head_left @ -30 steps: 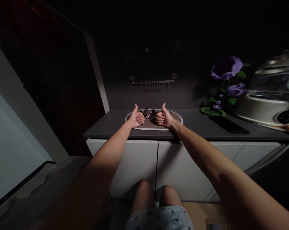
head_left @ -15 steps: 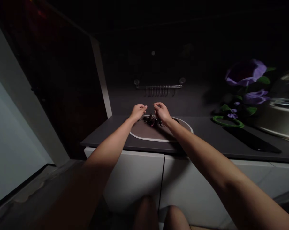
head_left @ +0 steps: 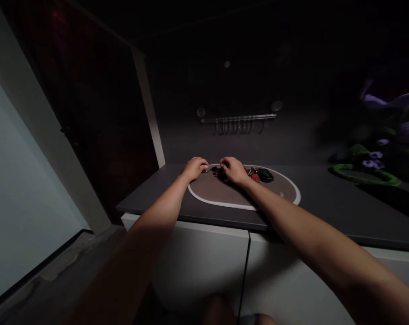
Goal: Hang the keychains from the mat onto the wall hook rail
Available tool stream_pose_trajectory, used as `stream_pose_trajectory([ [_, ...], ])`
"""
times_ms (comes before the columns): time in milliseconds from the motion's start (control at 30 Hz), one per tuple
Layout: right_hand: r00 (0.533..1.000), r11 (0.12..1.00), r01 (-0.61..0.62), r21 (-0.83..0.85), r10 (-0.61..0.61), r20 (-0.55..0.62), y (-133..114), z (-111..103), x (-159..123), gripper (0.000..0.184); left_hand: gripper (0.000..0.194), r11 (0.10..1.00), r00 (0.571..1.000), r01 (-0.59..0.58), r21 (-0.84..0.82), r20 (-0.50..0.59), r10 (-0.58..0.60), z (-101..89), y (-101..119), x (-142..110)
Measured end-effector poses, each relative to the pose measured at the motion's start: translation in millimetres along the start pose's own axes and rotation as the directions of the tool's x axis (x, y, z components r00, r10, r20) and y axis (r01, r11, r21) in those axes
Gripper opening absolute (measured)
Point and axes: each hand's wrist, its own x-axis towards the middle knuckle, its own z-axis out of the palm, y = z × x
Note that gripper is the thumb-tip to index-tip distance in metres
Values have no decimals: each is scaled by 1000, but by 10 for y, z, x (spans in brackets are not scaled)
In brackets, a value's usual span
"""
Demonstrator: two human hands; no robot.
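Note:
My left hand (head_left: 195,168) is low over the left end of an oval brown mat (head_left: 224,194) with a white rim. Its fingers are bent and held together, beside small shiny metal pieces (head_left: 205,171); whatever they pinch is too small to make out. Over the middle of the mat, my right hand (head_left: 234,169) has its fingers curled down at a cluster of small dark items (head_left: 216,172), partly hiding them. To the right of that hand lie a red piece (head_left: 255,178) and a dark rounded case (head_left: 265,175).
A clear rail with several hooks (head_left: 238,119) is fixed to the dark wall behind. At the right of the grey counter (head_left: 319,198) stand purple flowers (head_left: 373,160) and a green ring (head_left: 363,176). White cabinet doors (head_left: 204,253) are below, and a dark door (head_left: 99,122) is at the left.
Both hands have come down from above the mat to its surface. The view has shifted, so the mat, rail and flowers sit farther right, and the red piece and dark case show more fully.

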Motion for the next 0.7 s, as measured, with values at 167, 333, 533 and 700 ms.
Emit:
stream_pose_trajectory([
  [167, 995, 999, 23, -34, -19, 99, -45, 40, -12, 18, 14, 999, 994, -28, 20, 105, 26, 36, -112, 24],
  [333, 991, 1000, -6, 12, 4, 130, -42, 56, -17, 14, 12, 999, 991, -17, 30, 136, 13, 94, -169, 20],
  [533, 986, 998, -32, 46, 24, 163, -44, 46, -19, 11, 10, 1000, 996, -8, -4, 89, 8, 72, -127, 15],
  [700, 980, 998, -38, 55, 26, 195, -46, 40, -8, 10, 9, 999, 996, -44, -10, 76, 44, -2, -37, 11],
])
